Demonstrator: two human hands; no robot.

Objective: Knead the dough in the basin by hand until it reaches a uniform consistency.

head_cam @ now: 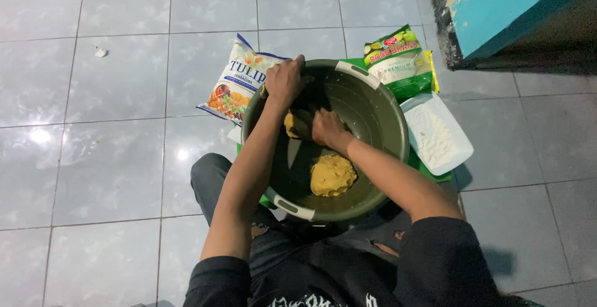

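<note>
Dark green bowl [373, 111], white-handled, on the tiled floor [112, 158] before a seated person.

Left hand [285, 82]: fingers curled over the far rim, apparently steadying the bowl.

Right hand [326, 128]: inside the bowl, fingers closed around a small yellow dough piece [291, 124], seemingly pressing it against the wall.

Larger dough lump [332, 174]: on the bowl's bottom, nearer the person.

White flour bag [239, 82] at the bowl's far left edge; green packet [398, 61] and white tray of flour [435, 134] at its right, within reach.
</note>
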